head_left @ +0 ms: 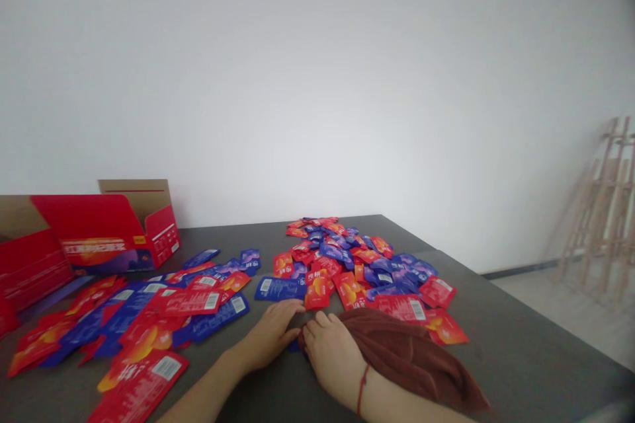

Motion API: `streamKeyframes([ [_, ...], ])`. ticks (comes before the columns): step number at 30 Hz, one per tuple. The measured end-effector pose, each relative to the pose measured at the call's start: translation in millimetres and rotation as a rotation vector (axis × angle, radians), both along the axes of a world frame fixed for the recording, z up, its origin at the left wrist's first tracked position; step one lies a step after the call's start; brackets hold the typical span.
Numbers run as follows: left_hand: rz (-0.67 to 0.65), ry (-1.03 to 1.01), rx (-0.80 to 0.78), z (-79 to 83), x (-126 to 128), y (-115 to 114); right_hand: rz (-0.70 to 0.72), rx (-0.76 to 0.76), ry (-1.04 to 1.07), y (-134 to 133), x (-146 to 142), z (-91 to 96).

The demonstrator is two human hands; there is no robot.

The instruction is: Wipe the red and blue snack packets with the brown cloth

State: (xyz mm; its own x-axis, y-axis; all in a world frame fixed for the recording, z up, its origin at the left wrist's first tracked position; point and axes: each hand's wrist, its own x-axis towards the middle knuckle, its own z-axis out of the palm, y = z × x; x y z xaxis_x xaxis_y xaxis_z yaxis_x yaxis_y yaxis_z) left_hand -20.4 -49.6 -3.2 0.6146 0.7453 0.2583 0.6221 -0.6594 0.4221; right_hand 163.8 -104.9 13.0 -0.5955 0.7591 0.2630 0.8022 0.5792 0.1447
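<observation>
My left hand (272, 334) rests low over the dark table (278, 393), fingers stretched forward and thumb apart, holding nothing I can see. Its fingertips reach close to a red packet (316, 292) and a long blue packet (280, 288). Right beside it, my right hand (335, 351) has its fingers curled on one end of a brown cloth (407, 357). The rest of the cloth trails to the right, partly against the packets. Below the fingers a small bit of blue shows, mostly hidden by both hands.
A heap of small red and blue packets (342, 251) spreads toward the wall. Larger red and blue packets (143, 317) lie piled on the left. Open red cartons (99, 238) stand at the back left. Wooden racks (602, 211) lean beyond the table's right edge.
</observation>
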Motion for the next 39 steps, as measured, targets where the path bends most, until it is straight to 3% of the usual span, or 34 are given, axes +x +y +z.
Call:
streamKeyframes([
  [4, 0.005, 0.039, 0.027, -2.1, 0.4, 0.8, 0.127, -0.032, 0.106, -13.3, 27.5, 0.5],
  [8, 0.012, 0.066, 0.005, 1.1, 1.3, -0.4, 0.115, -0.063, 0.196, -20.6, 46.7, 0.2],
  [16, 0.006, 0.091, 0.022, 1.9, 3.3, -1.0, 0.157, -0.062, 0.125, -8.1, 14.5, -2.7],
  [19, -0.006, 0.104, 0.026, 2.1, 2.6, -1.4, 0.198, -0.103, 0.158, -5.8, 18.6, -0.8],
  [21, -0.006, 0.11, 0.022, 2.6, 2.3, -1.9, 0.168, -0.114, 0.199, -6.7, 29.6, 0.3],
  [26, 0.004, 0.115, 0.003, 5.4, 2.8, -3.9, -0.08, -0.049, 0.301, -9.3, 63.2, -8.5],
  [29, 0.005, 0.136, -0.008, 6.6, 3.4, -4.0, -0.094, -0.021, 0.308, -10.1, 73.4, -15.9],
  [32, -0.004, 0.153, -0.007, 6.4, 3.4, -3.4, -0.077, -0.013, 0.291, -9.8, 65.6, -14.7],
  [39, -0.032, 0.132, 0.027, 3.7, 3.0, -2.9, -0.036, -0.097, 0.237, 1.2, 11.6, 0.1],
])
